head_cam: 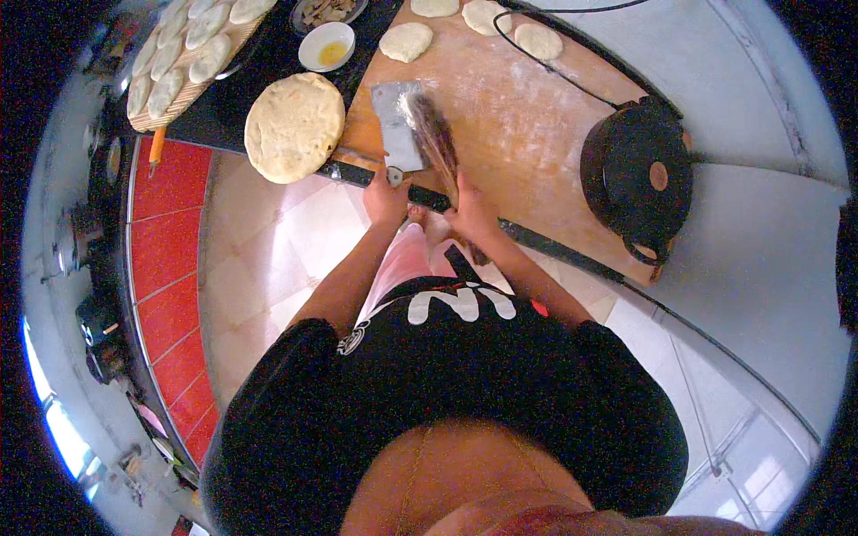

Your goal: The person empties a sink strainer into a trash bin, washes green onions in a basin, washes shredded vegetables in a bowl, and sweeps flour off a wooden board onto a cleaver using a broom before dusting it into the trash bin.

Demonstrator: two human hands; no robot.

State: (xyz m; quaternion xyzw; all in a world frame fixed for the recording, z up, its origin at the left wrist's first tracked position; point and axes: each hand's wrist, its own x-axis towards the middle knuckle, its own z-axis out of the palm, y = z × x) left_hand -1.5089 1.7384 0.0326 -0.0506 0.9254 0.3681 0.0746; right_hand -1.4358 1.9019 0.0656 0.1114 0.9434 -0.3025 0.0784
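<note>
My left hand holds the near end of a flat metal scraper with a serrated left edge, lying at the front of a floury wooden board. My right hand grips a brush of dark bristles, its far end resting against the scraper beside some white flour. Flat pale dough rounds lie at the board's far side. A large round flatbread sits left of the scraper, jutting over the counter's front edge.
A black round electric appliance stands on the board's right, its cable crossing the far dough rounds. At the back left are a white bowl with yellow liquid, a bowl of brownish pieces and a slatted tray of dough ovals.
</note>
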